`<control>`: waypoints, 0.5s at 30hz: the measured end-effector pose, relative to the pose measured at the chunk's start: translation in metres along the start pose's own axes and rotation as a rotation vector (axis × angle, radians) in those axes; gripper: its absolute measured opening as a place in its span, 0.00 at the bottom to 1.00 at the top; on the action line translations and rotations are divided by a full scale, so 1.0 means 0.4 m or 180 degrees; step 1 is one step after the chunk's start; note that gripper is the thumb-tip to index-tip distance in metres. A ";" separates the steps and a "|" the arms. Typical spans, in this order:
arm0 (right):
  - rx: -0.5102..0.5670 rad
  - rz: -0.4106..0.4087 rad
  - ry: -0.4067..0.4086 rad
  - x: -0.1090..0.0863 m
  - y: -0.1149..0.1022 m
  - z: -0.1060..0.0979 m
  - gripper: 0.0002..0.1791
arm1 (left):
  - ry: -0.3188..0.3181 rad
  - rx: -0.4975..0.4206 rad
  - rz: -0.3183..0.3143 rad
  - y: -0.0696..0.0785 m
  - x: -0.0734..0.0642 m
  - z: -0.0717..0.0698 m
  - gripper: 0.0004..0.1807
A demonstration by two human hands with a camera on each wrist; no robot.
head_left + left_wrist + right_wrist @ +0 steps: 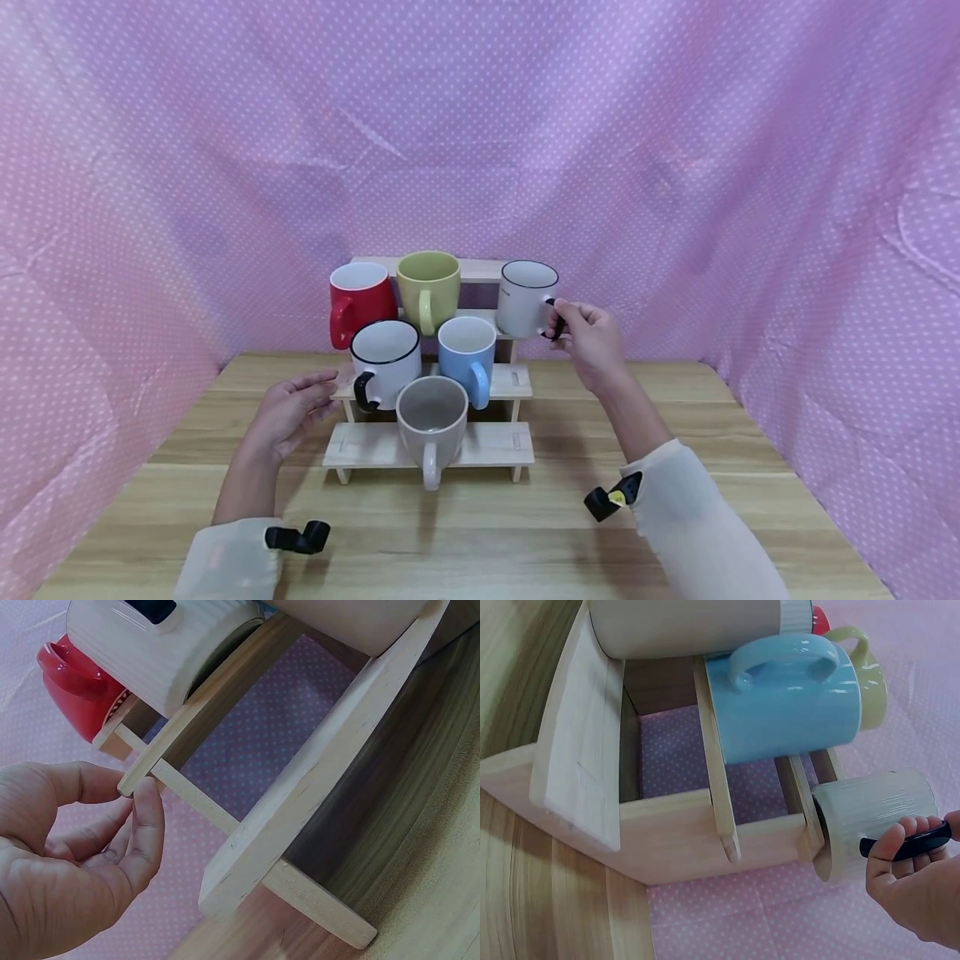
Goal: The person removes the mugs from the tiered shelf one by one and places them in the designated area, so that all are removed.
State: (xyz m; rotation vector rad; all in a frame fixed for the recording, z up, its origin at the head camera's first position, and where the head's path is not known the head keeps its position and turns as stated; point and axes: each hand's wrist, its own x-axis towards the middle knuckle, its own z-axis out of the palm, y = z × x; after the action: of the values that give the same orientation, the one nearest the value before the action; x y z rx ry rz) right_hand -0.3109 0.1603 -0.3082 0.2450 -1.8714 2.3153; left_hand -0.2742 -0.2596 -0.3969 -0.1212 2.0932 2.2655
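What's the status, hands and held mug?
Right hand gripping white mug by black handle, at shelf's right end. Left hand pinching rack edge. Gap to green mug; nothing visibly blocking.

White mug [520, 312], thin blk rim, upright at R end of upper shelf, base partly past the edge; blk handle out R, gripped by R hand [595, 343]. Pale stepped wooden rack [491, 446] stands level, mid shelf's L end pinched by L hand [288, 412].

I see a wood-grained desk [480, 542]; pink-lilac, white-dotted cloth [480, 125] hangs creased behind it and along both sides.
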 end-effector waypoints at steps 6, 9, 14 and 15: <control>0.0070 -0.0038 0.0075 -0.009 -0.011 -0.034 0.13 | -0.0014 -0.0023 0.0026 0.004 -0.001 0.002 0.25; 0.0133 -0.0058 0.0131 -0.010 -0.016 -0.053 0.14 | -0.0004 -0.0010 0.0015 0.004 -0.003 0.001 0.25; 0.0110 -0.0116 0.0267 -0.007 -0.024 -0.088 0.14 | 0.0003 0.0003 0.0014 0.004 -0.005 0.000 0.24; 0.0099 -0.0126 0.0296 -0.006 -0.024 -0.095 0.14 | 0.0005 -0.0001 0.0016 0.004 -0.005 0.000 0.24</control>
State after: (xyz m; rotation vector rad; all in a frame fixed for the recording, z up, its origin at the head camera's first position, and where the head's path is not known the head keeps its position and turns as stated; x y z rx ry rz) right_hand -0.3074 0.1995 -0.3075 0.1732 -1.7723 2.2899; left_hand -0.2723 -0.2596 -0.3952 -0.1177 2.0964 2.2691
